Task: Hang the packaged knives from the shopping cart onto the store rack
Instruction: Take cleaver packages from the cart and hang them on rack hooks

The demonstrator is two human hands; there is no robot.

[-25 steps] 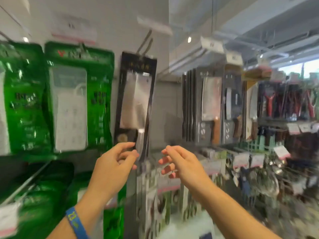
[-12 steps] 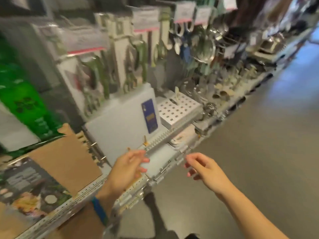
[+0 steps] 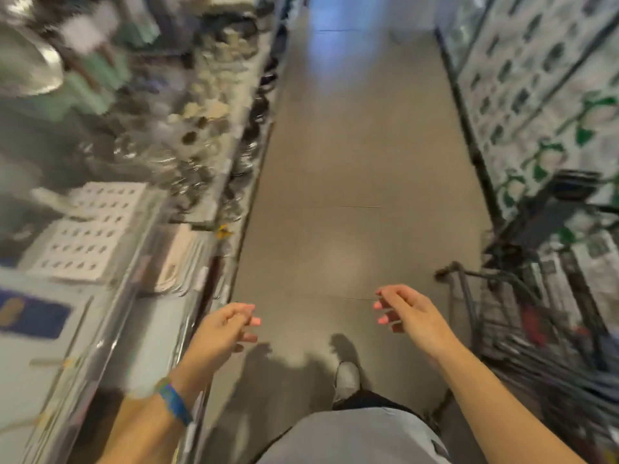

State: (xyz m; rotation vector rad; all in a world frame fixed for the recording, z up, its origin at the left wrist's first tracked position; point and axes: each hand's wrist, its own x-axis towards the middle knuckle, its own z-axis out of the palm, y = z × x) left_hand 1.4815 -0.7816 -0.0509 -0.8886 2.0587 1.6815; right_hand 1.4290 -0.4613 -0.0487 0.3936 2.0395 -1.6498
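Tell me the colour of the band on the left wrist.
Blue with some green, on the wristband; the head view shows it.

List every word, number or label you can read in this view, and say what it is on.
None can be read; the frame is motion-blurred.
Blue label on the white board at left: yellow mark, illegible.
Wristband on the left arm: print too blurred.
Packages on the right-hand shelves: patterns only, no legible text.

Shop aisle, stocked kitchenware shelves (image 3: 187, 135), wire shopping cart (image 3: 509, 316)

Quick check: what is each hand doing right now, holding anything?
Left hand: empty, fingers loosely curled.
Right hand: empty, fingers loosely curled.
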